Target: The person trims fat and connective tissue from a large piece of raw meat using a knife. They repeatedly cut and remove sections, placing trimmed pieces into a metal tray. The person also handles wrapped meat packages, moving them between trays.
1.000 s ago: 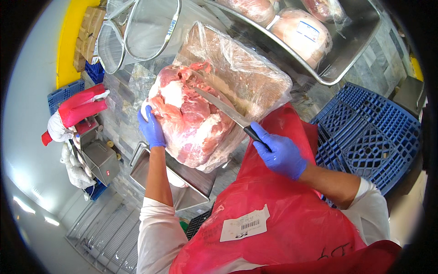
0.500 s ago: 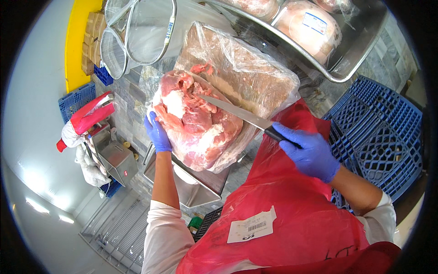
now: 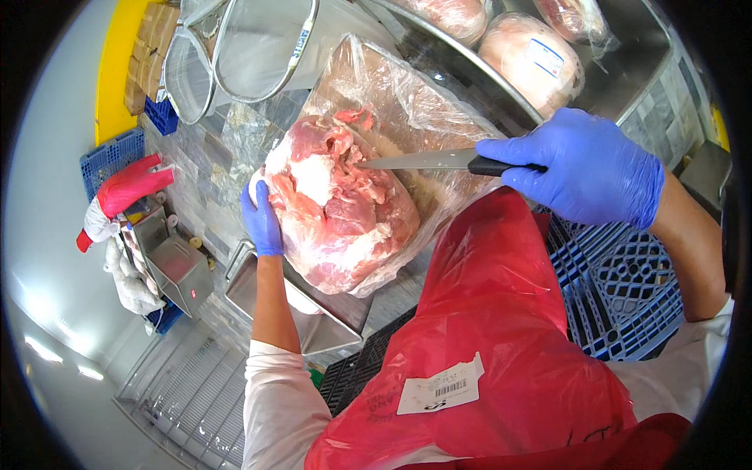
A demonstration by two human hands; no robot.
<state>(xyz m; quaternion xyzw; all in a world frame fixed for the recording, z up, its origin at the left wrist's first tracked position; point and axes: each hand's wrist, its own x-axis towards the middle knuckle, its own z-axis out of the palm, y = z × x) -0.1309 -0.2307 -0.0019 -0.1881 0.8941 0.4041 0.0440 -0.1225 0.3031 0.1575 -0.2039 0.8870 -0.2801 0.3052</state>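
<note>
A large piece of raw meat, pink with white fat, rests on a plastic-wrapped board. My blue-gloved left hand is curled against the meat's left side, gripping it. In my blue-gloved right hand is the black handle of a long knife, closed in my fingers. The blade lies nearly level, pointing left, with its tip at the loose, ragged flesh near the upper middle of the meat.
A metal tub holds wrapped meat at top right, above blue pallets. A metal tray sits below the meat. Wire hoops with clear plastic are at top left. A co-worker in red works beside a steel bin.
My right hand has moved up and right, turning the knife from a slant to nearly horizontal, its tip still at the meat. My left hand remains on the meat.
</note>
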